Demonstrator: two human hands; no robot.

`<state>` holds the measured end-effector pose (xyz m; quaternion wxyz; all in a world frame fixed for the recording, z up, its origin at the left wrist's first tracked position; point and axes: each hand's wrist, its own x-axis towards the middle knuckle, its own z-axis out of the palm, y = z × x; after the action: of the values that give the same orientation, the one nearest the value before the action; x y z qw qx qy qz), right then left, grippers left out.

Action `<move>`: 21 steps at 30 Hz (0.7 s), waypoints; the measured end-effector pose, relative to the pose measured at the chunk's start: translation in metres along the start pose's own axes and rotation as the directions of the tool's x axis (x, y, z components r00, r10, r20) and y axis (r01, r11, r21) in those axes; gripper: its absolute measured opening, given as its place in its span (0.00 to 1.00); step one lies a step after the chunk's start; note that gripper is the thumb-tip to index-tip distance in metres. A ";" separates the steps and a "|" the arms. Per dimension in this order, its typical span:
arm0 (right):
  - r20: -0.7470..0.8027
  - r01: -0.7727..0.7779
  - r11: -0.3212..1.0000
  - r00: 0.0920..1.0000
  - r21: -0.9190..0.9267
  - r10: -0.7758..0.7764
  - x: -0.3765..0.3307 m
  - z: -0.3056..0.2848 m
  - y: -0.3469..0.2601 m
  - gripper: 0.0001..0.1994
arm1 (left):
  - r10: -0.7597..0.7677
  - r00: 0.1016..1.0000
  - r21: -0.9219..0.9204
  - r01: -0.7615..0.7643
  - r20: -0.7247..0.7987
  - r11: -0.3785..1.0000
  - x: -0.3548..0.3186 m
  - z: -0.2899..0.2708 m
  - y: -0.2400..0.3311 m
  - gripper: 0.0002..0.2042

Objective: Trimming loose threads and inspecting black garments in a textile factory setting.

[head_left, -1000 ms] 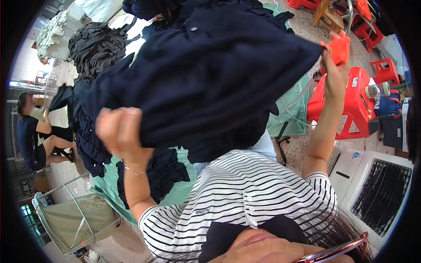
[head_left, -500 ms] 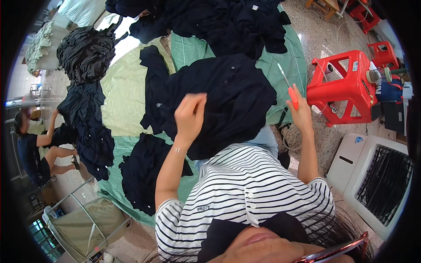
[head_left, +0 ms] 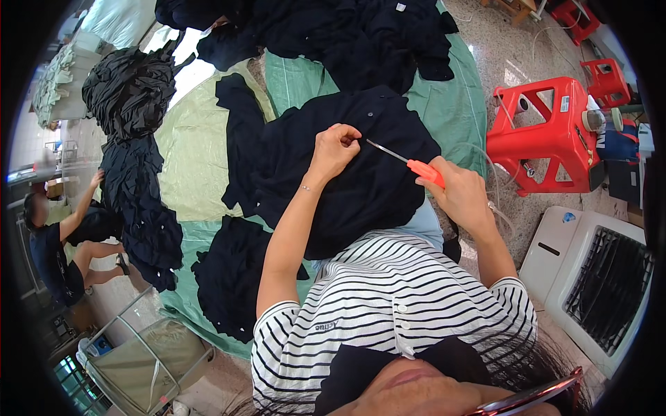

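Here the left hand (head_left: 334, 149) pinches a fold of the dark garment (head_left: 361, 166) spread over the person's lap, fingers closed on the cloth. The right hand (head_left: 461, 194) grips the orange handle of a thin snipper (head_left: 409, 161), its metal tip pointing at the spot the left hand holds. The garment lies on a green sheet (head_left: 451, 104) on the floor, with more dark piles (head_left: 139, 159) round it. A red stool (head_left: 548, 139) stands to the right, beside a white fan (head_left: 596, 277). Another person (head_left: 62, 243) sits far left.
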<state>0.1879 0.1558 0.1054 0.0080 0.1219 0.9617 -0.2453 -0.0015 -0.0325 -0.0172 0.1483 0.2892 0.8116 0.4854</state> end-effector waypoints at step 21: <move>-0.133 -0.107 0.985 0.987 -0.133 0.090 0.025 -0.001 0.008 0.19 | 0.067 0.958 0.276 -0.147 0.279 0.950 0.065 -0.002 0.015 0.13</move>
<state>0.1658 0.1691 0.1002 -0.0321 0.1838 0.9679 -0.1682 -0.0490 0.0118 -0.0007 0.1849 0.4145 0.8303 0.3234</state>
